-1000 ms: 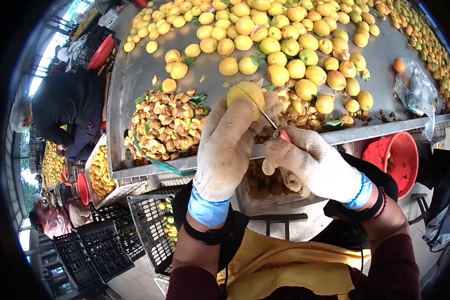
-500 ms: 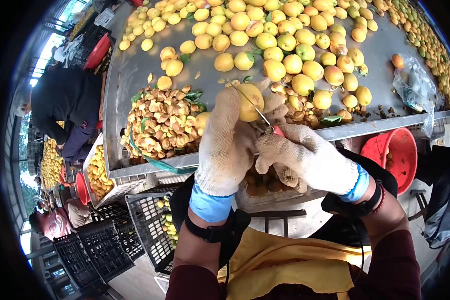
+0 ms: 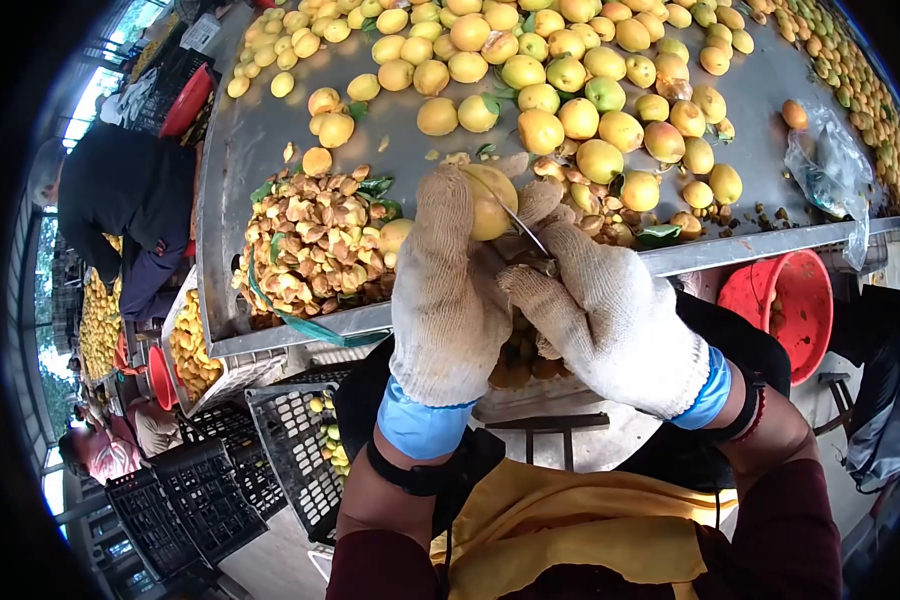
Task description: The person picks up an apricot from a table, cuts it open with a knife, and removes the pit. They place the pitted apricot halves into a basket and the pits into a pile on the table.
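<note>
My left hand (image 3: 442, 300), in a soiled white knit glove over a blue cuff, grips a yellow apricot (image 3: 490, 208) above the table's near edge. My gloved right hand (image 3: 615, 318) is closed on a small knife, its thin blade (image 3: 532, 237) lying across the apricot's right side. The glove hides the knife's handle. To the left of my hands is a heap of brownish-yellow fruit scraps (image 3: 315, 240). Many whole apricots (image 3: 580, 118) are spread beyond my hands. Below them, more fruit shows partly in a container under the table edge.
The metal table (image 3: 300, 120) has a raised rim. A clear plastic bag (image 3: 832, 165) lies at its right. A red bucket (image 3: 800, 310) stands below right, black crates (image 3: 195, 495) below left. Another person (image 3: 125, 205) bends over at the far left.
My right hand has turned and closed in nearer the left, covering the red handle seen before. The blade stays against the apricot. The view has shifted slightly.
</note>
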A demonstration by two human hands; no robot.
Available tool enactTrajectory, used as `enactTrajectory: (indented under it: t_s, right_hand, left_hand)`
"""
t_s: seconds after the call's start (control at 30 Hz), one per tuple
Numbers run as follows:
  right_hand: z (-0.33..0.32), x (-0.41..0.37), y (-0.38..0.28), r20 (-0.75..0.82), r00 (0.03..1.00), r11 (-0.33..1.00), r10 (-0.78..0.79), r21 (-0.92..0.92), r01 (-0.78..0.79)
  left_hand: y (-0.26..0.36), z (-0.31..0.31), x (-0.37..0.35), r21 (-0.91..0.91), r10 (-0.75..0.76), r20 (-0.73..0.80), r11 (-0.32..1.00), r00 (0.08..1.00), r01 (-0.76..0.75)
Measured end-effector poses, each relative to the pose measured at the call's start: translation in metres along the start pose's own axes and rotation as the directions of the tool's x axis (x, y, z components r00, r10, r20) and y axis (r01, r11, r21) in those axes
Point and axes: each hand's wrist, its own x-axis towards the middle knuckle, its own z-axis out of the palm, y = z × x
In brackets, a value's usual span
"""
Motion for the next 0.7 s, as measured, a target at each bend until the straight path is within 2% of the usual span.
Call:
enactTrajectory:
  t_s: [0.03,0.07,0.2,0.23,0.27,0.3,0.37,0.47,0.5,0.57,0.6,0.63,0.67,0.7]
  right_hand:
    - [-0.009,0.001,-0.008,0.13,0.985,0.992,0.116,-0.062,-0.108]
    - [-0.01,0.001,-0.007,0.132,0.984,0.992,0.117,-0.062,-0.109]
    - [-0.006,0.01,0.004,0.123,0.989,0.99,0.078,-0.126,-0.062]
    - [-0.005,0.011,0.006,0.121,0.99,0.987,0.076,-0.15,-0.058]
    - [-0.005,0.012,0.004,0.118,0.99,0.987,0.075,-0.15,-0.057]
    - [-0.005,0.012,0.001,0.099,0.99,0.991,0.099,-0.105,-0.088]
    - [-0.01,0.013,-0.007,0.074,0.985,0.987,0.157,-0.054,-0.153]
    - [-0.016,0.01,-0.009,0.088,0.993,0.996,0.074,-0.063,-0.068]
    - [-0.015,0.008,-0.012,0.139,0.98,0.989,0.146,-0.023,-0.144]
    - [-0.013,0.007,-0.015,0.135,0.978,0.987,0.157,-0.055,-0.151]
    - [-0.012,0.008,-0.015,0.132,0.978,0.984,0.164,-0.088,-0.153]
    - [-0.004,0.005,0.0,0.043,0.999,0.989,-0.006,-0.15,0.012]
    - [-0.002,0.007,0.004,0.042,0.999,0.989,-0.006,-0.15,0.012]
    - [-0.001,0.01,0.008,0.037,0.999,0.984,-0.008,-0.178,0.014]
  left_hand:
    - [0.001,0.005,-0.001,-0.116,-0.048,-0.031,0.992,0.998,0.044]
    - [0.001,0.008,-0.001,-0.232,-0.098,-0.055,0.969,0.994,0.083]
    - [-0.009,0.005,-0.001,-0.243,-0.118,-0.145,0.967,0.982,0.081]
    - [-0.021,-0.006,0.006,0.168,0.077,-0.126,0.984,0.989,-0.055]
    - [-0.029,-0.013,0.01,0.543,0.249,-0.028,0.817,0.968,-0.195]
    - [-0.02,-0.009,0.009,0.544,0.252,-0.024,0.815,0.968,-0.199]
    - [0.008,0.002,0.004,0.319,0.033,-0.007,0.947,0.999,-0.029]
    - [0.02,0.002,0.001,0.298,0.017,-0.011,0.954,1.0,-0.013]
    - [0.014,-0.001,0.0,0.298,0.016,-0.01,0.955,1.0,-0.012]
    - [-0.002,-0.006,-0.001,0.403,0.135,0.032,0.905,0.99,-0.136]
    - [-0.004,-0.001,0.0,0.404,0.135,0.032,0.904,0.99,-0.136]
    - [-0.008,0.006,0.002,0.258,0.08,-0.04,0.964,0.996,-0.067]
    - [-0.009,0.009,0.004,0.098,0.013,-0.103,0.995,0.995,-0.003]
    - [-0.01,0.007,0.006,0.098,0.011,-0.102,0.995,0.995,-0.001]
